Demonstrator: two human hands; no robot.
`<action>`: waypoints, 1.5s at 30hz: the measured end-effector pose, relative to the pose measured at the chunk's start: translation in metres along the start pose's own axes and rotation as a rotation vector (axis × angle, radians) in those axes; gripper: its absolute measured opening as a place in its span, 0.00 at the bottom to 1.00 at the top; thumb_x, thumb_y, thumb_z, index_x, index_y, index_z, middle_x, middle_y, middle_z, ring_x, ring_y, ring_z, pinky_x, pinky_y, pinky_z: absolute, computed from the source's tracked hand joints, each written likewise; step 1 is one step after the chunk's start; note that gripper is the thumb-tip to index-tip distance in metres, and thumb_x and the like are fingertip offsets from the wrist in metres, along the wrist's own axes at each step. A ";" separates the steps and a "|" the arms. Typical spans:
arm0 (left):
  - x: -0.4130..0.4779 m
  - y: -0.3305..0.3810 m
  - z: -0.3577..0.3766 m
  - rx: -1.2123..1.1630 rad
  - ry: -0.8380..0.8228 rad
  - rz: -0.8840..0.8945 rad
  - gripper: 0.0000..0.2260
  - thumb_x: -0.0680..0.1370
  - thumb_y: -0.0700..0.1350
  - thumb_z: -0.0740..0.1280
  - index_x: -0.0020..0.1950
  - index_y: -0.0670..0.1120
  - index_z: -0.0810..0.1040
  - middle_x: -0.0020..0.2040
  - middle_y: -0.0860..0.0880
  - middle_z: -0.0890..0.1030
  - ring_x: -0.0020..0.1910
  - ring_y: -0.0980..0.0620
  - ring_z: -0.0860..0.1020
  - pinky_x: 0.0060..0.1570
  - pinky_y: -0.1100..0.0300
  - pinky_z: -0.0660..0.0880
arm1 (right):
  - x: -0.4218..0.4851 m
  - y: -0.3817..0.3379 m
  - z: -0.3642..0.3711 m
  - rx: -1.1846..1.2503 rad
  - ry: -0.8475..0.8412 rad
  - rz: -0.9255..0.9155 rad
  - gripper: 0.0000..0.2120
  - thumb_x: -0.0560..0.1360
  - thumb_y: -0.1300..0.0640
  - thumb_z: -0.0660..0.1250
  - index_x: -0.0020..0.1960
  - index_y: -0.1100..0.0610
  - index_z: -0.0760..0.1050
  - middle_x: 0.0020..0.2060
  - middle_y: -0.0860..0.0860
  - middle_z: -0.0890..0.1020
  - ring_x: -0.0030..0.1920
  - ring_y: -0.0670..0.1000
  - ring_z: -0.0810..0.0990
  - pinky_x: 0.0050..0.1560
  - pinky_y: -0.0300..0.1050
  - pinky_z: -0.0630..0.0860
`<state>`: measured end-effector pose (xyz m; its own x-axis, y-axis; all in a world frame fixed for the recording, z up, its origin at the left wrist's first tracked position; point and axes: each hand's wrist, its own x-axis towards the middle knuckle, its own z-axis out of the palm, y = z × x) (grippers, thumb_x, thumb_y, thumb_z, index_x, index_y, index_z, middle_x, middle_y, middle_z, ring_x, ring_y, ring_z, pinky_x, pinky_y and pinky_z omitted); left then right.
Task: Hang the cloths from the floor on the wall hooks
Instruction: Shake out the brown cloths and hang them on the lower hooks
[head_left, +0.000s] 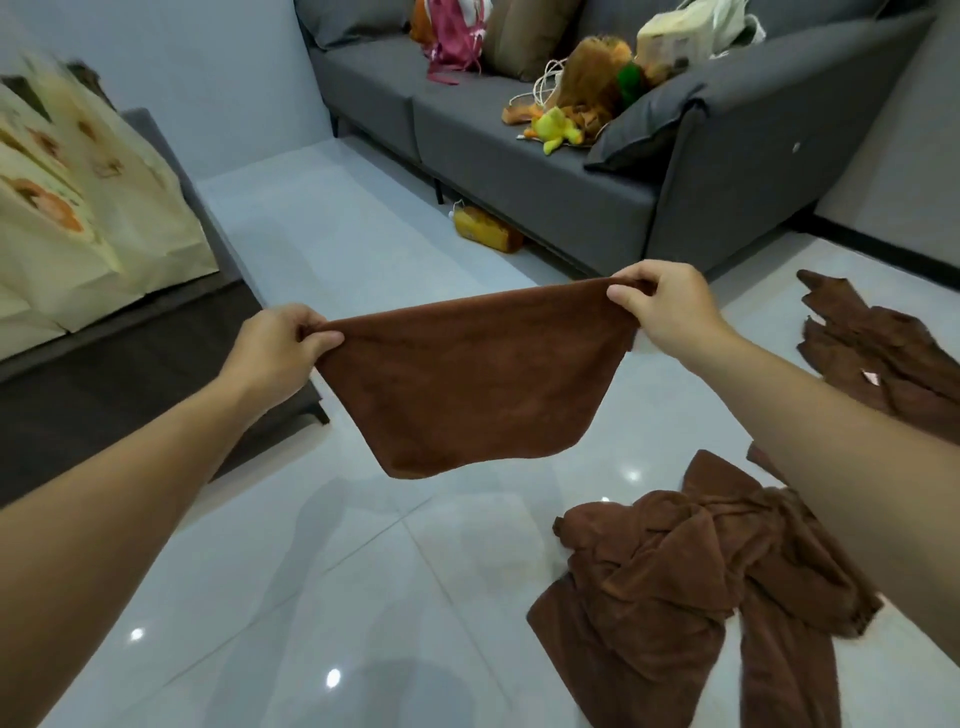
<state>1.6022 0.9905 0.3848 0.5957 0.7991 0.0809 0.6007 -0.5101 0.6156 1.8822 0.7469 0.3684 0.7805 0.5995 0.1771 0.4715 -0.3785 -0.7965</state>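
A brown cloth (467, 384) hangs stretched in the air in front of me, above the floor. My left hand (283, 340) pinches its left top corner and my right hand (662, 306) pinches its right top corner. More brown cloths lie crumpled on the tiles: a pile (670, 582) at the lower right and another heap (878, 348) at the right edge, partly behind my right forearm. No wall hooks are in view.
A grey sofa (545, 171) with plush toys, bags and cushions fills the back. A dark low bench (104, 374) with cream paper bags (78, 197) stands at the left. An orange packet (485, 228) lies under the sofa. Glossy pale tiles (311, 571) cover the floor.
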 end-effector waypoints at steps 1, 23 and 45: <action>0.002 0.024 -0.017 0.004 -0.011 0.007 0.05 0.78 0.47 0.68 0.47 0.46 0.79 0.40 0.49 0.79 0.39 0.50 0.78 0.39 0.57 0.74 | 0.001 -0.017 -0.022 0.001 0.012 0.023 0.04 0.77 0.57 0.68 0.51 0.55 0.81 0.44 0.50 0.82 0.46 0.53 0.81 0.48 0.45 0.78; 0.003 0.623 -0.334 0.101 -0.116 0.691 0.06 0.76 0.45 0.70 0.49 0.44 0.83 0.41 0.48 0.79 0.41 0.52 0.75 0.43 0.61 0.65 | -0.042 -0.335 -0.605 -0.192 0.443 0.093 0.08 0.78 0.57 0.68 0.53 0.59 0.81 0.50 0.54 0.83 0.49 0.50 0.78 0.54 0.46 0.74; -0.243 0.842 -0.306 -0.203 -0.524 1.674 0.12 0.77 0.49 0.69 0.47 0.39 0.81 0.41 0.40 0.81 0.43 0.41 0.78 0.43 0.51 0.72 | -0.486 -0.528 -0.658 -0.679 1.350 0.718 0.11 0.78 0.55 0.68 0.56 0.59 0.81 0.52 0.54 0.83 0.50 0.50 0.78 0.50 0.40 0.69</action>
<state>1.8002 0.4642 1.1231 0.5628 -0.6890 0.4567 -0.8224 -0.5224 0.2252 1.5240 0.1913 1.0834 0.5011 -0.6788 0.5368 -0.3155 -0.7209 -0.6170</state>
